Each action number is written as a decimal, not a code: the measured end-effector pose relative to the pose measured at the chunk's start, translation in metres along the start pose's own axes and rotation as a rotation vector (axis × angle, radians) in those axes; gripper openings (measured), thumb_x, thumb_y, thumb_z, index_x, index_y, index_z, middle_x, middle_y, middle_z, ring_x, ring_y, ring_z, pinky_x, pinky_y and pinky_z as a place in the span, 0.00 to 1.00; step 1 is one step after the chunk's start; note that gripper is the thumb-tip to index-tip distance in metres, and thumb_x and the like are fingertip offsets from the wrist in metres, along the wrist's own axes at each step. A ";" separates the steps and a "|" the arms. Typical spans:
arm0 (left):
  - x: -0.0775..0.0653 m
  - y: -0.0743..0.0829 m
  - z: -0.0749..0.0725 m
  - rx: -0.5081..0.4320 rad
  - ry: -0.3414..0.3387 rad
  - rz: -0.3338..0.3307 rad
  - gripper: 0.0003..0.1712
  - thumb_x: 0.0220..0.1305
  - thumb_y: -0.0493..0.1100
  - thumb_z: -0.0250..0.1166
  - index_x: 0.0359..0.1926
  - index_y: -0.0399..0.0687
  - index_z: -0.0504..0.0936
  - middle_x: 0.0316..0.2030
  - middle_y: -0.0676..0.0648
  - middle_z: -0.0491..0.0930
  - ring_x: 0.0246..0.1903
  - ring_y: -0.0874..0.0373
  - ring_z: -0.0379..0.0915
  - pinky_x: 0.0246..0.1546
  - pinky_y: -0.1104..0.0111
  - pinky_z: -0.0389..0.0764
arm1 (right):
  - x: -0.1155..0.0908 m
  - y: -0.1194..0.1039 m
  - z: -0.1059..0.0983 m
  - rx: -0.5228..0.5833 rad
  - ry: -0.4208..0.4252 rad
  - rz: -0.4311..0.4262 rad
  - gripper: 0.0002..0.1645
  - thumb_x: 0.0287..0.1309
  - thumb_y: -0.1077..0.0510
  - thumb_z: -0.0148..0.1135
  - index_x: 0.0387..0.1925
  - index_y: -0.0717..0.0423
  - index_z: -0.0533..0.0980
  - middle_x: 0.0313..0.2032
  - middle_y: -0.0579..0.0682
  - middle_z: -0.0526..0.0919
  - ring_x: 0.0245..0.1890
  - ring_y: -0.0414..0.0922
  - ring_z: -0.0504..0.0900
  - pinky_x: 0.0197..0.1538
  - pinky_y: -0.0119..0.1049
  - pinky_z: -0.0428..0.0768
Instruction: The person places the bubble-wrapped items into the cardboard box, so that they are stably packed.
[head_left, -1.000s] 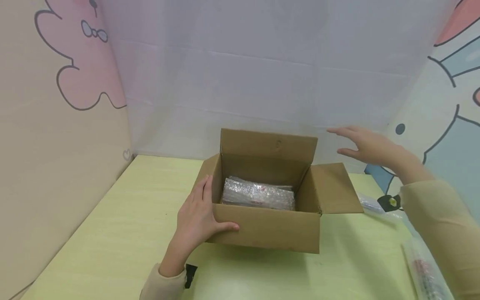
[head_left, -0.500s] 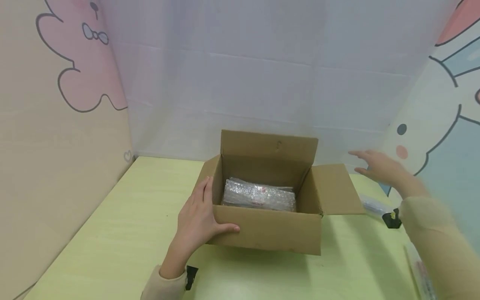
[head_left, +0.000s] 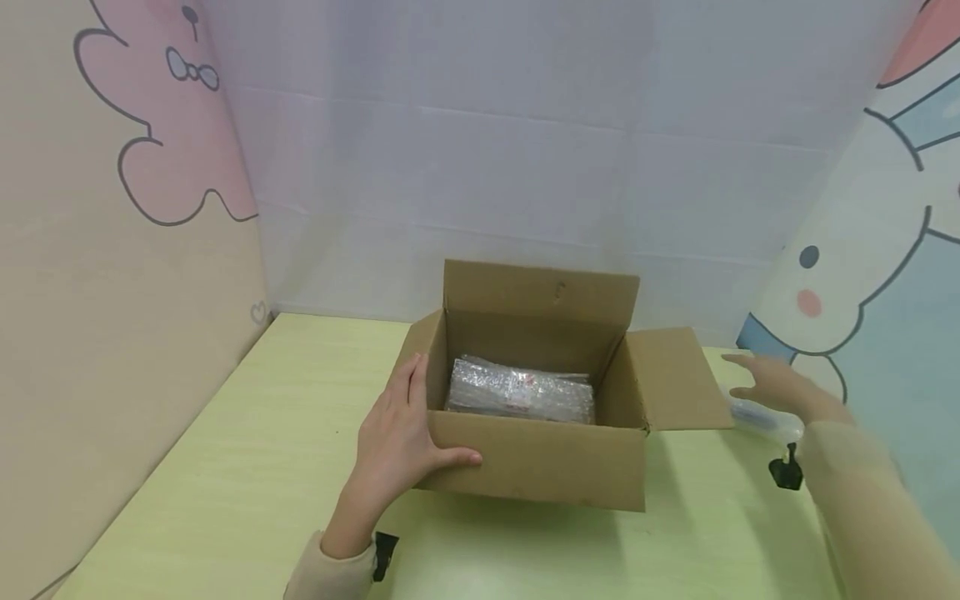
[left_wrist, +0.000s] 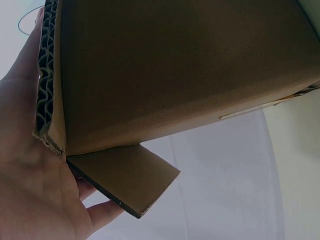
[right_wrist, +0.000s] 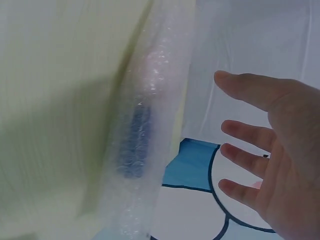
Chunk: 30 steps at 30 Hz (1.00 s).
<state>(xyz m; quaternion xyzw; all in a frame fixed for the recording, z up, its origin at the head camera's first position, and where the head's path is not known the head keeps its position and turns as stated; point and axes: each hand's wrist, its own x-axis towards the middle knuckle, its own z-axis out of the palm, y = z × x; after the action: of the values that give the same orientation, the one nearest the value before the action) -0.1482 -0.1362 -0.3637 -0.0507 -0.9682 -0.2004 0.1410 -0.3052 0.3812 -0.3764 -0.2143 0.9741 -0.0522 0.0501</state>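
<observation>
An open cardboard box [head_left: 536,462] stands on the table, with flat bubble-wrapped packets [head_left: 521,392] inside. My left hand [head_left: 393,450] holds its near left corner, thumb across the front and fingers along the left side. In the left wrist view, the palm lies against the corrugated edge of the box [left_wrist: 175,75], with fingertips behind a small flap [left_wrist: 125,177]. My right hand [head_left: 776,387] hovers with fingers spread over a bubble-wrapped pack [head_left: 761,421] right of the box. In the right wrist view, something blue shows through that pack [right_wrist: 135,140], beside my hand [right_wrist: 280,150].
The right flap [head_left: 678,379] of the box sticks out sideways toward my right hand. A pale curtain [head_left: 480,167] hangs behind the yellow table [head_left: 225,467]. Printed cartoon walls [head_left: 840,275] stand at both sides.
My right hand has come down and to the right, from the air beside the box to just above the bubble-wrapped pack. The left hand and box stay nearly in place.
</observation>
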 end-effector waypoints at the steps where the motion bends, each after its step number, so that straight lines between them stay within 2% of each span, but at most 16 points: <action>1: 0.000 0.000 0.000 -0.002 -0.001 -0.001 0.83 0.24 0.75 0.76 0.75 0.40 0.47 0.73 0.40 0.55 0.69 0.42 0.59 0.62 0.52 0.72 | -0.002 0.003 0.004 0.005 -0.005 0.002 0.39 0.54 0.59 0.67 0.60 0.78 0.63 0.51 0.80 0.73 0.49 0.75 0.74 0.51 0.66 0.74; 11: 0.000 0.000 0.000 -0.005 0.000 0.002 0.83 0.23 0.75 0.76 0.75 0.40 0.46 0.73 0.40 0.54 0.69 0.42 0.59 0.62 0.52 0.73 | -0.012 0.017 0.036 0.071 -0.034 0.046 0.37 0.54 0.56 0.65 0.58 0.77 0.66 0.42 0.76 0.79 0.43 0.72 0.78 0.46 0.66 0.76; 20: 0.000 -0.001 0.001 0.000 0.007 0.008 0.83 0.23 0.76 0.76 0.75 0.40 0.46 0.73 0.40 0.54 0.69 0.42 0.60 0.61 0.53 0.73 | -0.016 0.019 0.048 0.073 0.001 0.103 0.39 0.51 0.54 0.68 0.59 0.71 0.65 0.44 0.78 0.75 0.42 0.72 0.76 0.42 0.69 0.75; 23: 0.000 -0.001 0.001 0.000 0.006 0.008 0.83 0.23 0.76 0.75 0.75 0.40 0.46 0.73 0.40 0.54 0.69 0.42 0.60 0.61 0.53 0.73 | -0.016 0.025 0.056 0.077 0.041 0.092 0.40 0.47 0.57 0.70 0.60 0.67 0.65 0.40 0.75 0.74 0.37 0.67 0.78 0.39 0.67 0.76; 27: 0.000 -0.001 0.001 0.006 0.006 0.009 0.83 0.23 0.76 0.75 0.75 0.40 0.46 0.73 0.40 0.54 0.69 0.42 0.60 0.62 0.53 0.73 | -0.017 0.026 0.061 0.078 0.083 0.066 0.39 0.42 0.63 0.69 0.59 0.66 0.65 0.36 0.71 0.74 0.33 0.62 0.79 0.38 0.64 0.77; 30: 0.000 -0.002 0.001 0.009 0.007 0.011 0.84 0.23 0.77 0.75 0.75 0.40 0.46 0.72 0.40 0.55 0.69 0.43 0.61 0.61 0.53 0.73 | -0.019 0.023 0.059 0.075 0.062 0.079 0.36 0.46 0.63 0.67 0.58 0.66 0.66 0.36 0.71 0.75 0.35 0.63 0.79 0.39 0.65 0.77</action>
<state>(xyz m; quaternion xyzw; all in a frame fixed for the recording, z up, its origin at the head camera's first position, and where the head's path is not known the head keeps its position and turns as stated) -0.1486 -0.1371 -0.3654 -0.0546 -0.9683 -0.1955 0.1458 -0.2908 0.4053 -0.4358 -0.1720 0.9802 -0.0933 0.0300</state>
